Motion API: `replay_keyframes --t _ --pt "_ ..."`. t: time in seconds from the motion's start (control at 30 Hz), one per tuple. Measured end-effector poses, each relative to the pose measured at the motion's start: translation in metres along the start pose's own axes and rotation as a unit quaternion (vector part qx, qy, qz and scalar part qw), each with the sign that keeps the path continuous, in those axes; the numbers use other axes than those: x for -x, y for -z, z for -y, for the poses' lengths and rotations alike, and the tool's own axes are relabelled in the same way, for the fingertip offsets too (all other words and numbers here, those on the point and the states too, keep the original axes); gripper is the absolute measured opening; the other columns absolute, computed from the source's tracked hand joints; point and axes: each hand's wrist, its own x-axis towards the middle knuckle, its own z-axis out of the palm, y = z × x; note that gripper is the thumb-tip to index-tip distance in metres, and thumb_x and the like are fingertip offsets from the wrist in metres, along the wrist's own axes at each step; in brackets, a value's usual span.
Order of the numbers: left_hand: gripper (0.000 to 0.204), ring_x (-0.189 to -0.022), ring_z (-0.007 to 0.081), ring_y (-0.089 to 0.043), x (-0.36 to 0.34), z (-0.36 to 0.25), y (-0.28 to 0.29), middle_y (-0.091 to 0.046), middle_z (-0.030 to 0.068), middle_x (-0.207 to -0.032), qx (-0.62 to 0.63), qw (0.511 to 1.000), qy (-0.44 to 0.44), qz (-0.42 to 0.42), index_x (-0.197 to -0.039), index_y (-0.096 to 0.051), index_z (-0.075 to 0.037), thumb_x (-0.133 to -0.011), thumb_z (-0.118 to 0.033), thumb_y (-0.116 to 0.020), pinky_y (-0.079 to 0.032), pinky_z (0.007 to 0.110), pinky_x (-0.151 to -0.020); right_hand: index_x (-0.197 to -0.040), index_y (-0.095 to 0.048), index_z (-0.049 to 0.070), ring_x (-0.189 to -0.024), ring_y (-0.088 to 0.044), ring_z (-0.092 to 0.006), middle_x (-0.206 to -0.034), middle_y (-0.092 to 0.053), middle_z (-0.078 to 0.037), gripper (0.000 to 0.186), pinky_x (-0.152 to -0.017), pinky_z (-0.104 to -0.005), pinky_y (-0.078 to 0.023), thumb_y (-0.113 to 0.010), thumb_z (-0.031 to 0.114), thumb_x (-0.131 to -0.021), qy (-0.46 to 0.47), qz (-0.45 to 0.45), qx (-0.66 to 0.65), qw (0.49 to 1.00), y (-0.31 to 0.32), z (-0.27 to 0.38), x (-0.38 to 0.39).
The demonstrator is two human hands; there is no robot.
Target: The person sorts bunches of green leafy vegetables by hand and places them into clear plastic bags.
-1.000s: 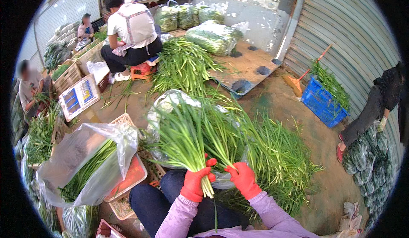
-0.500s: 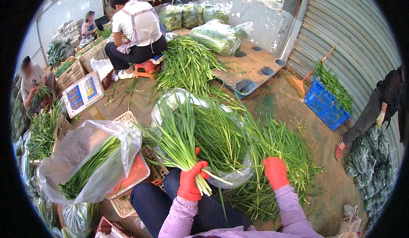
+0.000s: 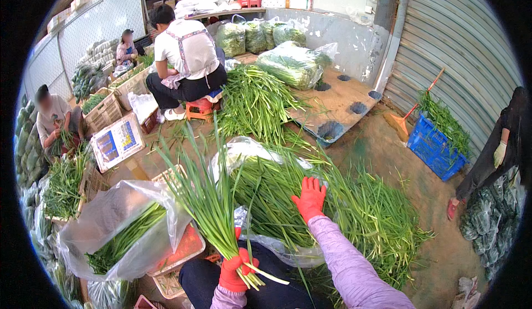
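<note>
My left hand [image 3: 235,270], in a red glove, grips a bunch of long green leafy stalks [image 3: 213,220] by their pale ends, low in the middle above my dark trousers. My right hand [image 3: 310,198], also red-gloved, reaches forward with fingers spread onto the leaves heaped in an open plastic bag [image 3: 255,148]. More loose stalks [image 3: 382,226] spill to the right of that bag. At my left, a clear bag [image 3: 94,242] with similar greens lies open on plastic trays [image 3: 183,259].
A person on a red stool [image 3: 188,60] works beside a leafy heap [image 3: 260,101]. Two seated people [image 3: 58,126] [image 3: 124,57] are at left; another stands [image 3: 499,137] right. A board with holes [image 3: 343,104], blue crate [image 3: 432,148], broom [image 3: 399,123] and bagged greens [image 3: 487,231] lie around.
My right hand has let go of the stalks it held, drawn back, then moved forward and opened over the bag. My left hand and its bunch have moved lower and left.
</note>
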Motion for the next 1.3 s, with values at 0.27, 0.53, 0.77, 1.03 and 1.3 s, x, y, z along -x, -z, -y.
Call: replay_keyframes --t 0.27,0.53,0.77,1.03,1.3 --pt "0.073 -0.048 0.0109 -0.048 -0.004 -0.003 0.006 -0.053 0.0013 -0.07 0.071 0.997 0.021 0.01 -0.144 -0.019 -0.023 -0.082 -0.008 -0.054 -0.04 0.03 -0.057 -0.118 -0.054 0.016 -0.061 -0.053 -0.0235 -0.062 -0.051 -0.004 0.042 -0.052 -0.0409 -0.038 -0.049 0.009 -0.077 0.326 -0.144 -0.173 0.918 -0.021 -0.024 0.001" --pt "0.029 -0.053 0.0147 -0.041 -0.003 0.006 -0.023 -0.046 0.0036 -0.058 -0.024 0.989 0.09 -0.114 -0.077 -0.055 -0.004 -0.079 -0.031 -0.065 -0.034 0.027 -0.051 -0.129 -0.043 0.006 -0.119 -0.045 -0.0313 -0.131 -0.045 -0.018 0.08 -0.096 -0.0402 -0.039 -0.072 0.044 -0.065 -0.114 0.081 -0.092 0.986 0.012 -0.09 -0.114" --pt "0.032 -0.056 0.0132 -0.043 0.005 0.0 -0.007 -0.047 0.0043 -0.061 -0.039 0.992 0.09 -0.085 -0.081 -0.057 -0.002 -0.079 -0.033 -0.066 -0.035 0.024 -0.051 -0.127 -0.046 0.0 -0.111 -0.053 -0.0356 -0.122 -0.053 -0.023 0.076 -0.094 -0.0402 -0.041 -0.067 0.048 -0.073 -0.135 0.295 -0.18 0.929 -0.1 -0.109 -0.13" --pt "0.033 -0.058 0.015 -0.047 -0.002 -0.002 -0.01 -0.052 0.007 -0.065 -0.039 0.99 0.103 -0.085 -0.082 -0.058 0.0 -0.078 -0.032 -0.067 -0.039 0.025 -0.054 -0.115 -0.056 0.004 -0.092 -0.061 -0.0348 -0.101 -0.063 -0.021 0.039 -0.079 -0.0408 -0.048 -0.061 0.02 -0.08 -0.033 0.061 -0.338 0.939 -0.102 -0.13 -0.105" --pt "0.032 -0.052 0.0109 -0.047 0.004 -0.005 -0.027 -0.05 0.0009 -0.058 -0.046 0.989 0.083 -0.117 -0.087 -0.058 -0.002 -0.08 -0.032 -0.065 -0.038 0.023 -0.049 -0.11 -0.055 0.01 -0.073 -0.06 -0.0338 -0.085 -0.061 -0.013 0.038 -0.064 -0.0454 -0.047 -0.055 0.004 -0.073 0.021 0.105 0.143 0.984 0.07 -0.206 0.011"
